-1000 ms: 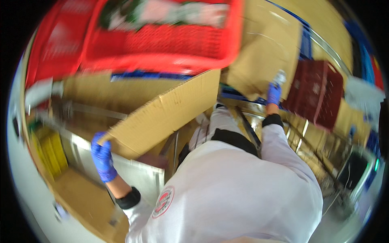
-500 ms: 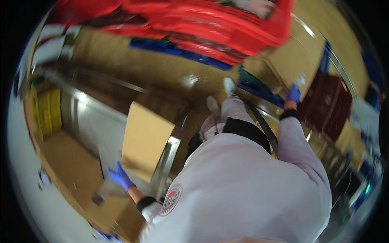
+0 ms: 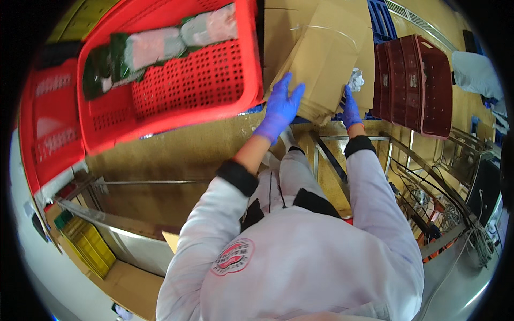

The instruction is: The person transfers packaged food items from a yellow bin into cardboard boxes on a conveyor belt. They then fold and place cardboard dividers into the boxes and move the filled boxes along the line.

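My left hand [image 3: 277, 109], in a blue glove, is open with fingers spread at the left edge of a stack of flat cardboard [image 3: 326, 48], crossed by a pale loop of strap. My right hand [image 3: 350, 107], also gloved, is closed at the stack's right edge, fingertips beside a crumpled whitish wad [image 3: 355, 80]; what it grips is unclear. Left of the stack stands a red perforated basket [image 3: 187, 80] holding several plastic-wrapped packets [image 3: 152, 47] with pale and green parts.
Maroon crates [image 3: 409, 85] stand right of the stack, near blue pallets [image 3: 382, 18]. A metal frame [image 3: 321, 166] and tangled cables [image 3: 450, 214] lie below right. Yellow crates [image 3: 91, 241] and cardboard [image 3: 134, 283] are at lower left, another red basket [image 3: 48, 107] at far left.
My left hand has released a cardboard piece at lower left and moved up to the stack. The view has shifted; my right hand stays by the wad.
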Demonstrator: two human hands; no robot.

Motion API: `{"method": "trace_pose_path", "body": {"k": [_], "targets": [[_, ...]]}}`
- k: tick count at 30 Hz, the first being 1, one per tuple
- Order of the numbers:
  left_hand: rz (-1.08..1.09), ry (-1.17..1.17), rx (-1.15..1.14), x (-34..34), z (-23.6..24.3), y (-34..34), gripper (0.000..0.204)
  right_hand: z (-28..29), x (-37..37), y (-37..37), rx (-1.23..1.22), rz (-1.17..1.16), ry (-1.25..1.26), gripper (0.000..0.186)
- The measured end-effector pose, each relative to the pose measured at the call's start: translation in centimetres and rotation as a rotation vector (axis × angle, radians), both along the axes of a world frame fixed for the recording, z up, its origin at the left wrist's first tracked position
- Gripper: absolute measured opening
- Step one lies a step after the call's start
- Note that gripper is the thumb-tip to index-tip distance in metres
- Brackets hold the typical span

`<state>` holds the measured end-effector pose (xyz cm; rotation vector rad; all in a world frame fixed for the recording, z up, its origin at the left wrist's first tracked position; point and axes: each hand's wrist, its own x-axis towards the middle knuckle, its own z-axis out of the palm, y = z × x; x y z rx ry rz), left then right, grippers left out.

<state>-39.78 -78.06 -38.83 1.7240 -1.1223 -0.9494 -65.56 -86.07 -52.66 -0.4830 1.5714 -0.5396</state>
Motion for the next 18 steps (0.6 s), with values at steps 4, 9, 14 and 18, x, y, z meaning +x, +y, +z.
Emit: {"method": "trace_pose_path", "body": {"k": [4,9,14,18], "targets": [[0.155,0.069,0.181,2.9,-7.9,-9.8,0.071,0.4,0.1,-0.5,0.001,-0.048,-0.102,0.083],[-0.070,0.386,0.596,1.0,-10.9,-11.5,0.086,-1.6,-0.5,0.1,-0.010,-0.185,-0.371,0.075],[-0.017,0.815,0.555,1.9,-16.8,-8.6,0.093,1.9,1.3,-0.4,0.068,-0.244,-0.452,0.077],[-0.106,0.711,0.614,0.9,-14.5,-7.6,0.091,3.0,1.1,-0.4,0.087,-0.223,-0.401,0.072]]}}
